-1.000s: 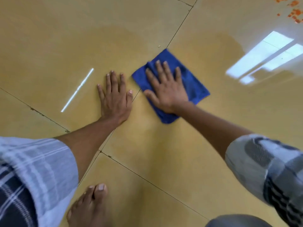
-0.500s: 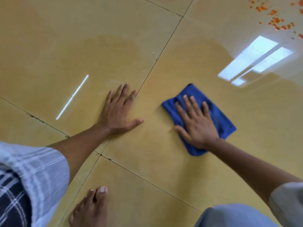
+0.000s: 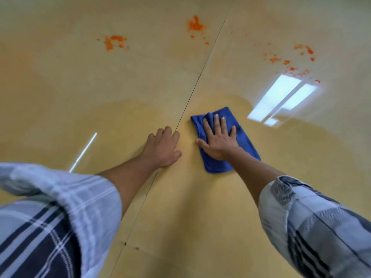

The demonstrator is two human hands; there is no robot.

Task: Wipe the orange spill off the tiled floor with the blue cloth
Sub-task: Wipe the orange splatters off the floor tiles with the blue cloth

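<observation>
Right hand flat, fingers spread, pressing blue cloth onto tiled floor. Left hand beside it, palm down, gripping nothing. Orange spill well beyond, untouched.

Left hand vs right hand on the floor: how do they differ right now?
The left hand rests straight on the bare tile with fingers curled; the right hand lies flat, fingers spread, on top of the blue cloth. The left hand sits on the grout line, the right hand clear of it on the tile to the right. Both press palm down on the floor, well short of the orange spill.
</observation>
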